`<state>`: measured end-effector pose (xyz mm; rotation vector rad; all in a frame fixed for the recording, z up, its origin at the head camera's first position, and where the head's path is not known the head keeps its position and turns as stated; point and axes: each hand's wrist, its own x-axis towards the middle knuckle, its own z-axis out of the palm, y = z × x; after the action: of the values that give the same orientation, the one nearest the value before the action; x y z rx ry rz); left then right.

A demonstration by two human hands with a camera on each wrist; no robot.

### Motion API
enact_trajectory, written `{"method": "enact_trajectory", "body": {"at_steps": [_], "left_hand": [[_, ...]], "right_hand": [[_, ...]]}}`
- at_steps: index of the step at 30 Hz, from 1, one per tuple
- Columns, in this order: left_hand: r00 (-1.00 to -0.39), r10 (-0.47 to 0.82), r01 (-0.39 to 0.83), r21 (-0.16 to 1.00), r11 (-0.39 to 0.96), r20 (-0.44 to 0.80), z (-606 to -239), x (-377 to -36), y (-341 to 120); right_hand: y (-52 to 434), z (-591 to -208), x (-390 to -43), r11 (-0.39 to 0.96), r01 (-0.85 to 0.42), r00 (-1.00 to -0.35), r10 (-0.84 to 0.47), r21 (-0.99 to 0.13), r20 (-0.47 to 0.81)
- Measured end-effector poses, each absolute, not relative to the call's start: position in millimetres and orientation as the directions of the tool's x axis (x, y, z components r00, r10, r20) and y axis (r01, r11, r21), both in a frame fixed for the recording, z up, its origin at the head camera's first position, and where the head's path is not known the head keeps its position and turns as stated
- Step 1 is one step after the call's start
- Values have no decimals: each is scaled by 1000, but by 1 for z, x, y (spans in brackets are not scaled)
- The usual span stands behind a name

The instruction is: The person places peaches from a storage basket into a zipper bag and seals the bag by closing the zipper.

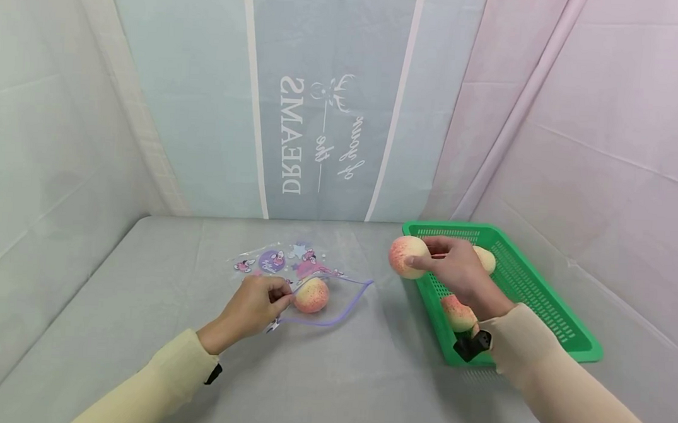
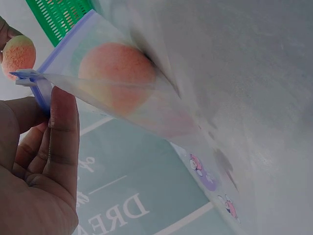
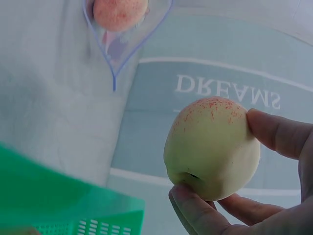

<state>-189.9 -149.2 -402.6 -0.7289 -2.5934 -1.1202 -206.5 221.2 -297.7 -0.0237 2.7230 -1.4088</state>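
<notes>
My left hand (image 1: 258, 306) pinches the rim of a clear zip bag (image 1: 343, 309) with a purple seal and cartoon prints. The bag lies on the table with its mouth spread apart. Inside it sits one peach (image 1: 311, 295), also visible through the plastic in the left wrist view (image 2: 117, 73). My right hand (image 1: 456, 267) holds another peach (image 1: 408, 257) between thumb and fingers, above the left rim of the green basket (image 1: 585, 355). Its pale side and stem dimple face the right wrist view, where the held peach (image 3: 212, 149) is well apart from the bag.
More peaches lie in the basket, one red and yellow (image 1: 458, 312) near its front, one pale (image 1: 486, 260) behind my right hand. Fabric walls stand left, right and behind the grey table (image 1: 331, 388); the back one carries mirrored lettering (image 1: 293, 137).
</notes>
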Motion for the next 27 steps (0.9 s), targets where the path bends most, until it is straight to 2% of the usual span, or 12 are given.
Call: {"method": "enact_trajectory", "body": {"at_steps": [12, 27], "left_hand": [[-857, 348, 515, 629, 583, 380, -403, -189, -149], [-854, 344, 520, 623, 584, 391, -402, -189, -147]], "right_hand": [[199, -312, -200, 551, -6, -995, -89, -835, -52], [172, -332, -189, 578, -40, -992, -120, -815, -37]]}}
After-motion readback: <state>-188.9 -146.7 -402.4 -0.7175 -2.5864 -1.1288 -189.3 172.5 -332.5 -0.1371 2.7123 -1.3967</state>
